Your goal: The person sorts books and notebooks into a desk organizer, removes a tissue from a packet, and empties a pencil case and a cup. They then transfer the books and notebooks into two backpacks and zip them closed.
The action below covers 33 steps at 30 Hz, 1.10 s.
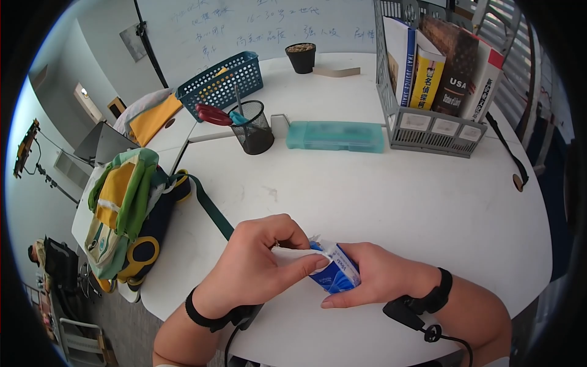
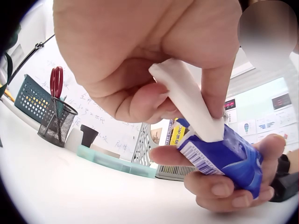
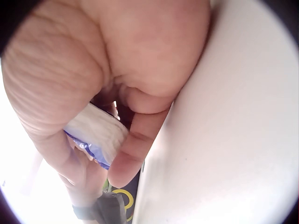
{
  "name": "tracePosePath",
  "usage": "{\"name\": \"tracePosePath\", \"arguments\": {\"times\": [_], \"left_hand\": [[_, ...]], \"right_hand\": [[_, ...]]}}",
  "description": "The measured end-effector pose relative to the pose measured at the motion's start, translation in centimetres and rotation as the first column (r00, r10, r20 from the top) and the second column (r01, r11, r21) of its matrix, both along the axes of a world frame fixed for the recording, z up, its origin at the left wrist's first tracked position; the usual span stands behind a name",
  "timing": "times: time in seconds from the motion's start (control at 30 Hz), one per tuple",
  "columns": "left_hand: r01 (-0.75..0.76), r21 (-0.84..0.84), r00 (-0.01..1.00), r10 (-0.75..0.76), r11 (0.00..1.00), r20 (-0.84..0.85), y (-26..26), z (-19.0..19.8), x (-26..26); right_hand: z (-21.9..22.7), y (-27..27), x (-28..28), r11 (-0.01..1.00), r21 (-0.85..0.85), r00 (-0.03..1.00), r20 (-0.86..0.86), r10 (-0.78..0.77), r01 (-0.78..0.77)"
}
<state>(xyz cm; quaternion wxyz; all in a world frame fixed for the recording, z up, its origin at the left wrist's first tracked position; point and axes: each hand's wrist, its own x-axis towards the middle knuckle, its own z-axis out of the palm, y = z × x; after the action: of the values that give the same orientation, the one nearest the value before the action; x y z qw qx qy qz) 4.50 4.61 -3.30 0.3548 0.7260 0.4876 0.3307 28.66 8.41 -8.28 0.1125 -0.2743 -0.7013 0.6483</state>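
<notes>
My right hand grips a blue and white plastic tissue pack, its thumb on the near side and fingers around the far side. A barcode shows on the pack's end in the left wrist view. Between thumb and fingers, my left hand pinches a folded white tissue, whose lower end meets the torn opening of the pack. Over the white table, both hands are close together near its front. The right wrist view shows the pack's pale side tucked inside the right hand's fingers.
A green and yellow backpack lies at the left, its dark strap reaching toward the left hand. Farther back stand a mesh pen holder with red-handled scissors, a teal case, a teal basket, a plant pot and a grey book rack.
</notes>
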Motion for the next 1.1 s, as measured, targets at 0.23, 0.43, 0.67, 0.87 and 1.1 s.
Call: {"name": "tracePosePath", "arguments": {"times": [0.23,0.43,0.67,0.87,1.1], "left_hand": [[-0.053,-0.079,0.996,0.048,0.995,-0.072,-0.1,0.8,0.2],[-0.075,-0.04,0.985,0.068,0.996,-0.157,-0.5,1.2,0.7],[-0.091,0.0,0.985,0.09,0.996,-0.145,-0.3,0.3,0.3],[-0.013,0.033,0.991,0.018,0.999,-0.136,-0.5,0.6,0.8],[0.103,0.044,0.99,-0.106,0.994,0.09,-0.1,0.8,-0.5]], "right_hand": [[0.0,-0.2,-0.2,1.0,-0.003,0.999,-0.039,-0.005,0.004],[0.1,-0.4,-0.3,0.998,0.061,0.999,-0.029,-0.025,0.026],[-0.3,-0.3,-0.3,0.997,0.077,1.0,0.014,-0.004,0.003],[-1.0,-0.4,-0.4,0.994,0.108,0.999,-0.012,-0.03,0.032],[-1.2,-0.4,-0.3,0.993,-0.025,0.988,-0.104,-0.116,0.114]]}}
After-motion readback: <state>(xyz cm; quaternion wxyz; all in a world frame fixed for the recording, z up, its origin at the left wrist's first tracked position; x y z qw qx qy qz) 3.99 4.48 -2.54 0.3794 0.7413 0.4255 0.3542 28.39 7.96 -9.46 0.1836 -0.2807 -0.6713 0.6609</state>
